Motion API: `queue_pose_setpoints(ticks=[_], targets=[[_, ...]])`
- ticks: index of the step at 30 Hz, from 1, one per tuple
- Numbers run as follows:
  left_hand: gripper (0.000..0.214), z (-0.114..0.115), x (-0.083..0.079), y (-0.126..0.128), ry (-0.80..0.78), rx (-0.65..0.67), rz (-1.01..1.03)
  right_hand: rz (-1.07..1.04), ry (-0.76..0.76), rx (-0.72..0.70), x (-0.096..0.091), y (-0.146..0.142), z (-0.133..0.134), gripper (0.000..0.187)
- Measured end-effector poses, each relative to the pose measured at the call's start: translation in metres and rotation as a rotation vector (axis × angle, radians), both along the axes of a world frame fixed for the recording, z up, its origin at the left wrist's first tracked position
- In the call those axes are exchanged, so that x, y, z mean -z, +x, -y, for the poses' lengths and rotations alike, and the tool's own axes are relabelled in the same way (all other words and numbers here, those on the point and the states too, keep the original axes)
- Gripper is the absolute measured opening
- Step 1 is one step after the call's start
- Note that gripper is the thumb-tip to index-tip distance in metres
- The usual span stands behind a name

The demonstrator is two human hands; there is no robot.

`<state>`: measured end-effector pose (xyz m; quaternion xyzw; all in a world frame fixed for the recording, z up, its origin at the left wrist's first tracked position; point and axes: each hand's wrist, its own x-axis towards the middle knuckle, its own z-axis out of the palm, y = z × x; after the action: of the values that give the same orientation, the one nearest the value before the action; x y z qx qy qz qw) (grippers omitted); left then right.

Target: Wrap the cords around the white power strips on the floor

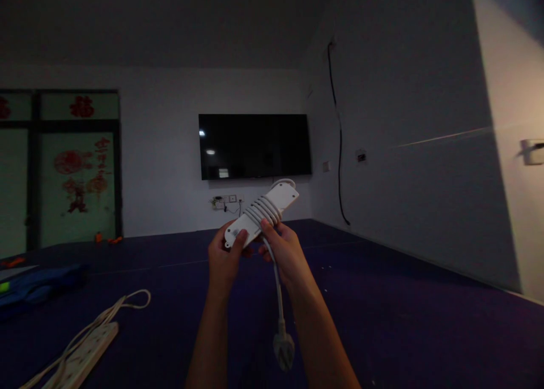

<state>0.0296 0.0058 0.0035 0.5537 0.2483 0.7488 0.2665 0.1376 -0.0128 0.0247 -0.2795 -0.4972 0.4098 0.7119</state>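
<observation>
Thumb and fingers of the left hand (224,261) are clamped on the lower-left end of a white power strip (283,195). The right hand (285,253) is closed around its middle, thumb against the cord (262,208), which circles the strip in several turns. The strip is held up between the hands, above a dark blue surface (403,309). Its long axis slants from lower left to upper right, the free end pointing up and to the right; a loop of cord arches behind that end. From the right hand the cord drops to a plug (284,350), which hangs nose-down between the forearms. At lower left, a second power strip (91,349) lies on the surface along a similar slant, topped by its pale cable (102,318). Blue cloth (42,287) lies farther left. Beyond, a dark television (255,146) is mounted on the white wall (161,151).
</observation>
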Motion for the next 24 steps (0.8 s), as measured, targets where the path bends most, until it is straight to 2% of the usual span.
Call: queue_pose_setpoints(ticks=[5,12,18,21,24], targets=[[0.052,-0.005,0.003,-0.003,0.076,-0.104,-0.123,0.030,0.004,0.014,0.002,0.000,-0.005,0.031],[0.053,-0.012,0.011,-0.007,0.221,-0.326,-0.318,0.049,-0.038,0.035,0.002,0.001,-0.005,0.039],[0.037,-0.017,0.016,-0.004,0.411,-0.536,-0.502,0.013,-0.095,0.020,0.003,0.000,-0.008,0.046],[0.033,-0.019,0.017,0.001,0.453,-0.558,-0.498,-0.032,-0.109,0.024,0.003,0.000,-0.009,0.049],[0.034,-0.016,0.014,0.001,0.417,-0.492,-0.496,-0.070,-0.124,0.023,0.002,0.002,-0.010,0.050]])
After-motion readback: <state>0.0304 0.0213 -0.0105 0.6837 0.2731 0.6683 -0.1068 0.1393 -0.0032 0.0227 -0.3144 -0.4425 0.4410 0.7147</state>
